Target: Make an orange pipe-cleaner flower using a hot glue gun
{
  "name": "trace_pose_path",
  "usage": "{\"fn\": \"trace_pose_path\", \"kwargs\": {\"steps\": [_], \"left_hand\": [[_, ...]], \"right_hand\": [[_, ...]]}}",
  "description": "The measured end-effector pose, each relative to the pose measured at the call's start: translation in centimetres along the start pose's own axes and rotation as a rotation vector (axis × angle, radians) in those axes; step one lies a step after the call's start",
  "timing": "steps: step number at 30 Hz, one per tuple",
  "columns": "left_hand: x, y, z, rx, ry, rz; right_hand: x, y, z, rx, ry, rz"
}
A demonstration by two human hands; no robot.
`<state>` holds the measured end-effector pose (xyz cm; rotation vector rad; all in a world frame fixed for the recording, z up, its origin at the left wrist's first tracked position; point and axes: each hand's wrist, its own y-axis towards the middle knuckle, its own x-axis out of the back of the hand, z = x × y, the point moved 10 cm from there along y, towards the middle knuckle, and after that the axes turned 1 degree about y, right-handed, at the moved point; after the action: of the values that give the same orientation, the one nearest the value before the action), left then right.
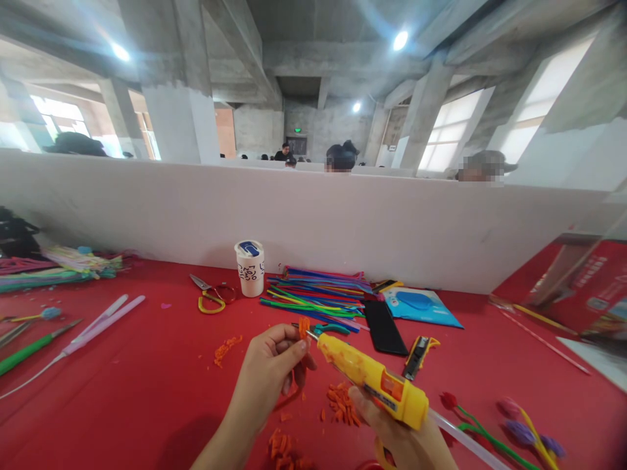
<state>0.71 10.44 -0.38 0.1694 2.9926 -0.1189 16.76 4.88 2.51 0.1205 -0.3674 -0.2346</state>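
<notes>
Glue gun (372, 378) nozzle at orange piece (304, 326)
Left hand (272, 365) pinches piece upright for access — right hand (396, 431) wraps the gun's grip.

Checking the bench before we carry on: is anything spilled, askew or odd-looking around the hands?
Yes. Small orange scraps lie scattered over the red table below the hands, with another patch further left. The left hand pinches an orange piece at the yellow glue gun tip; the right hand holds the gun. Nothing looks damaged.
</notes>
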Motion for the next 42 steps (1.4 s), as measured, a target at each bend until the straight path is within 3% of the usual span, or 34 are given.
{"fn": "trace_pose_path", "kwargs": {"steps": [10, 42], "left_hand": [[-0.5, -0.1, 0.0, 0.001, -0.067, 0.053], [-0.9, -0.1, 0.3, 0.013, -0.119, 0.093]], "right_hand": [[0.0, -0.2, -0.9, -0.033, -0.007, -0.034], [-0.4, 0.2, -1.2, 0.044, -0.052, -0.005]]}}
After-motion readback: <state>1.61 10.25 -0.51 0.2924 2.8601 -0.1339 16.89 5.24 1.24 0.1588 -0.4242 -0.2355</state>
